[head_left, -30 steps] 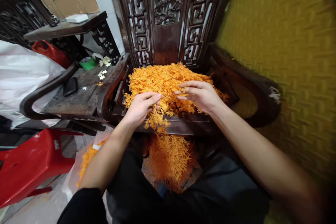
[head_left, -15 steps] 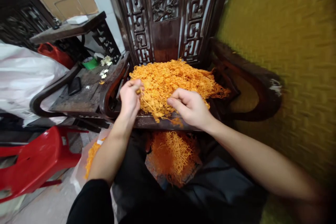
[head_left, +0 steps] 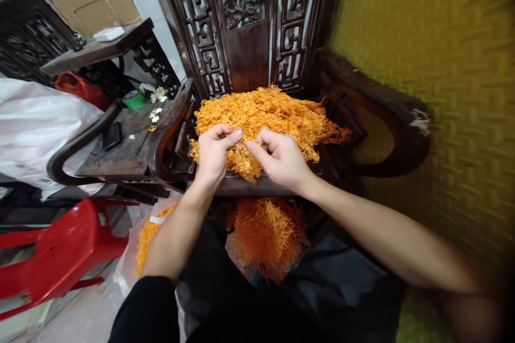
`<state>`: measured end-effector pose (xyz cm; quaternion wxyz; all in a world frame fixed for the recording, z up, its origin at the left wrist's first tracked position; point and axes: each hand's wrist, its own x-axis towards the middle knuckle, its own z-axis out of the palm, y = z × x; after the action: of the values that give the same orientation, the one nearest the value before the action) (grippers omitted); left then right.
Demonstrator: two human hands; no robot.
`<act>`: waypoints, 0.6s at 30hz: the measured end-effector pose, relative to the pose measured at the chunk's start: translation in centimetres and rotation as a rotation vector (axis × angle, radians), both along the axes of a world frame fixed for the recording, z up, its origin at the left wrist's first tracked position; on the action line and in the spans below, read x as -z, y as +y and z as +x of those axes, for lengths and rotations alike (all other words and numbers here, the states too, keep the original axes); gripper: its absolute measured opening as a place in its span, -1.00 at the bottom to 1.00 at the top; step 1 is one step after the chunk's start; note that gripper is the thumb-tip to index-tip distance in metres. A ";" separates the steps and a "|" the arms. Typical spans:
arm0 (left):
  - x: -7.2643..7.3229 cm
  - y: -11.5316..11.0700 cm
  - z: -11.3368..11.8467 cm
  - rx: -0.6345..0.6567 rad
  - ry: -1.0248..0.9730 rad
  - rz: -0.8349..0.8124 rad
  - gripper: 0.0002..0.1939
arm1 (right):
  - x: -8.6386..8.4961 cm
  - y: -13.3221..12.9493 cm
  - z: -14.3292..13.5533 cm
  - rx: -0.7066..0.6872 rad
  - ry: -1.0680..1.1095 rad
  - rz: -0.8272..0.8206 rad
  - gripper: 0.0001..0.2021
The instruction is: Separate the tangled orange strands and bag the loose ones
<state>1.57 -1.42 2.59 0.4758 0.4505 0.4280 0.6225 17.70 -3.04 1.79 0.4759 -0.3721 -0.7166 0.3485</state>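
Dark wooden chair seat [head_left: 261, 186], side surface [head_left: 116, 159] and floor [head_left: 76, 316], with what each carries.
Directly under and beyond the grip, the seat bears a broad heap of curly orange strands [head_left: 277, 112], extending to both sides; its front edge shows on the near side. Left of the grip, the side surface holds a green roll [head_left: 135, 100], white flower-like pieces [head_left: 158, 95], a dark flat object [head_left: 112, 136] and a small orange scrap [head_left: 152, 128]. Farther left and nearer, a red plastic chair [head_left: 66, 254] and a pale bag [head_left: 125, 260] of orange pieces stand on the floor. Below the grip lies an orange tangle [head_left: 267, 238], its support indistinct.
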 end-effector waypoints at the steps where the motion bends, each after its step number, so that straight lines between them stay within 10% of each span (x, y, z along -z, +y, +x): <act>1: -0.2 0.6 -0.6 -0.040 -0.031 -0.035 -0.80 | -0.2 -0.4 0.1 -0.004 0.005 0.007 -0.62; 7: -1.0 2.9 -5.1 -0.344 -0.255 -0.070 -0.86 | -0.7 -0.8 1.7 -0.003 0.006 -0.021 -0.66; 12: -0.7 1.6 -2.5 -0.084 -0.182 -0.182 -0.76 | 0.1 1.0 2.3 0.001 0.236 -0.292 -0.84; 18: -0.6 0.7 0.6 0.075 -0.189 -0.274 -0.81 | 0.4 1.3 2.1 -0.002 0.094 0.096 -0.70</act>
<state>2.13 -0.76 3.15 0.5938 0.3364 0.4450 0.5799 19.78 -1.76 1.42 0.5259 -0.3313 -0.7098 0.3314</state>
